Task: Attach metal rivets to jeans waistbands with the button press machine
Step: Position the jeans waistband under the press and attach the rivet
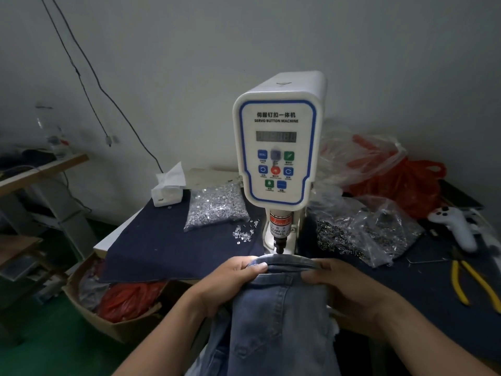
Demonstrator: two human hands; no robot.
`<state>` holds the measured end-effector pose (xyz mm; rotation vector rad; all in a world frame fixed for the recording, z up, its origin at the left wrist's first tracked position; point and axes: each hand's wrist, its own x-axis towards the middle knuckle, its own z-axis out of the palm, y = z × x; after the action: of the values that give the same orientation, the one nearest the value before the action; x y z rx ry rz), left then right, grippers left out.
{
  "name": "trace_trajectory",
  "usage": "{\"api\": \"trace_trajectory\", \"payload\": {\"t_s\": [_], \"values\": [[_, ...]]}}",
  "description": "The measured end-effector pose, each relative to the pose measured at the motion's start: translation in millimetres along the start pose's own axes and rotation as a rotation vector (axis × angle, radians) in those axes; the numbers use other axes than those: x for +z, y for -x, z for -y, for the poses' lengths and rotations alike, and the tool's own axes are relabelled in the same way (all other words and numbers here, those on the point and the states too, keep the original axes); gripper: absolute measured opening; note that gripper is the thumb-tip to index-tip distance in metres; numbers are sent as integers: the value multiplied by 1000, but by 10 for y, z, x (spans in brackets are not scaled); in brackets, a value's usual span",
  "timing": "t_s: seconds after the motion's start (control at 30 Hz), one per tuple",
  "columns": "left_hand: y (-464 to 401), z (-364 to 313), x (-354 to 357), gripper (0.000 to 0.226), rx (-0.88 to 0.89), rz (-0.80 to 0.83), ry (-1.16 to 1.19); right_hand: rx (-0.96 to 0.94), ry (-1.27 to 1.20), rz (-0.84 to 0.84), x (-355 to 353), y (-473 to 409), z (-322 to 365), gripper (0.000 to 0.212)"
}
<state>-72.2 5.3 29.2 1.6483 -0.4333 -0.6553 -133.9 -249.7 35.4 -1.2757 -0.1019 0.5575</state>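
Note:
A white servo button machine (279,147) stands at the table's centre, its punch tip (279,246) pointing down. Light blue jeans (279,316) hang toward me, their waistband (284,260) lying just under and in front of the punch. My left hand (233,278) pinches the waistband at its left end. My right hand (344,283) grips the waistband at its right end. A clear bag of silver rivets (217,206) lies left of the machine, with a few loose rivets (244,232) beside it. A second bag of dark metal parts (360,232) lies to the right.
A dark cloth (168,248) covers the table. A tissue box (168,191) sits at the back left. Red and clear plastic bags (393,175) pile up at the back right, with a white controller (458,223) and yellow-handled pliers (471,280) beside them. A cardboard box (113,316) sits below left.

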Motion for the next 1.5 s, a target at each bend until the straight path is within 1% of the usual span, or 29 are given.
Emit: {"api": "trace_trajectory", "payload": {"t_s": [0.03, 0.07, 0.1, 0.13, 0.17, 0.2, 0.3, 0.4, 0.5, 0.63, 0.67, 0.83, 0.9, 1.0, 1.1, 1.17, 1.33, 1.43, 1.5], "values": [[-31, -5, 3, 46, 11, -36, -77, 10, -41, -4, -20, -13, -29, 37], [-59, -11, 3, 43, 29, -59, -139, 25, -70, -30, -34, -29, -30, 36], [-77, -13, -4, 36, 50, -68, -180, 33, -67, -68, -73, -49, -38, 41], [-94, -8, -16, 31, 72, -68, -198, 42, -23, -124, -81, -62, -16, 42], [-110, 1, -28, 29, 90, -70, -205, 35, 26, -171, -88, -81, 12, 36], [-128, 10, -38, 29, 96, -75, -205, 35, 62, -197, -74, -98, 48, 29], [-192, 64, -58, 27, 82, -123, -149, 45, 79, -250, -41, -212, 102, 25], [-262, 106, -102, 27, 57, -200, -78, 76, 121, -295, 4, -331, 146, 33], [-302, 111, -146, 26, -3, -236, -78, 129, 141, -282, -2, -396, 178, 35], [-372, 146, -181, 25, -35, -293, -211, 199, 149, -202, -65, -367, 243, 26], [-384, 148, -177, 25, -36, -306, -247, 203, 156, -184, -72, -354, 255, 24], [-412, 147, -145, 20, -24, -352, -448, 164, 167, -167, -99, -322, 214, 31], [-401, 152, -136, 21, -20, -350, -491, 148, 171, -163, -99, -305, 192, 30], [-373, 153, -137, 22, -16, -333, -481, 141, 169, -166, -96, -294, 173, 25], [-374, 152, -129, 21, -13, -313, -428, 148, 191, -181, -95, -298, 159, 14], [-391, 155, -125, 22, -14, -309, -415, 155, 205, -189, -101, -298, 149, 14], [-404, 169, -136, 28, -23, -308, -466, 155, 198, -194, -135, -296, 123, 13], [-394, 156, -140, 25, -17, -291, -468, 151, 199, -200, -138, -295, 117, 12], [-399, 135, -141, 27, -21, -279, -458, 147, 199, -205, -133, -287, 120, 14]]}}
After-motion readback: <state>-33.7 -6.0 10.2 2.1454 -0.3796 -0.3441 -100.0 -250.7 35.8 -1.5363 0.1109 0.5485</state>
